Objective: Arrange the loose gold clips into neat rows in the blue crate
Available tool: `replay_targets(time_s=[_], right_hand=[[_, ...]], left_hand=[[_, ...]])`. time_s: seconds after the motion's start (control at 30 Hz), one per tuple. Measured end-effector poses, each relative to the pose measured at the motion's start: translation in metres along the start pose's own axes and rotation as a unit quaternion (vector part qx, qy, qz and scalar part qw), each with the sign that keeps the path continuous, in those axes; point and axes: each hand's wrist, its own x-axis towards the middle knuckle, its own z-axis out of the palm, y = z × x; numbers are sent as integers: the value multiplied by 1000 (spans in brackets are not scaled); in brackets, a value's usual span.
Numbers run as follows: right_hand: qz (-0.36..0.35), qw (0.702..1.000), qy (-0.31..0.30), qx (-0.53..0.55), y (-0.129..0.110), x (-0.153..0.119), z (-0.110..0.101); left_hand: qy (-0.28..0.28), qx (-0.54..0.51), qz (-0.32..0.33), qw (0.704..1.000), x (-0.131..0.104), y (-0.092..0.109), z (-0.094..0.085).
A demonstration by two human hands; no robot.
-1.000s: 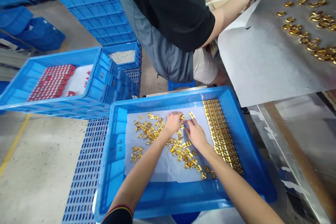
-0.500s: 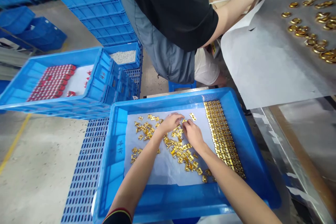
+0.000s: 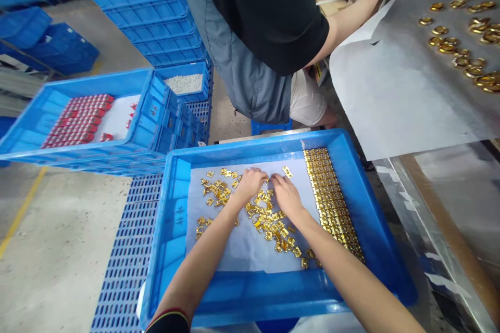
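Blue plastic walls of the tray (image 3: pixel 265 290) frame my view, with white paper (image 3: pixel 242 257) lining its floor. Nearest me, the right forearm (image 3: pixel 344 283) crosses above the near end of the scatter; if it dipped, I think it could drag the loose gold pieces (image 3: pixel 269 226) along, since nothing appears to fix them. Those lie mid-tray in overlapping heaps, so lifting one could pull a neighbour with it. Farther in, the left hand (image 3: pixel 251 183) has its fingers curled, a glint of gold at the tips; the right hand (image 3: pixel 287 195) bends toward it, only a small gap between them. I cannot tell whether either has a firm pinch on a piece. Something so small and shiny could slip if gripped off-centre. Just beyond the right hand, a short gold strip (image 3: pixel 287 171) lies alone, where a knuckle might knock it askew. To the right, close-set rows of gold parts (image 3: pixel 332 197) could be pushed out of line by a swinging wrist. Farther off, a paper sheet (image 3: pixel 394 88) bearing gold rings (image 3: pixel 464 61) seems to overhang the bench (image 3: pixel 430 208); a passing elbow might catch it. Past the tray, a co-worker in a black sleeve (image 3: pixel 269 15) sits close enough that leaning back could jog it.
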Motion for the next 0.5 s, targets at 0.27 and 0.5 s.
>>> replay_targets(time_s=[0.27, 0.5], right_hand=[[110, 991, -67, -47, -1, -14, -2], [151, 987, -57, -3, 4, -17, -2]], left_hand=[[-4, -24, -11, 1000, 36, 7, -15], [39, -69, -42, 996, 16, 4, -7]])
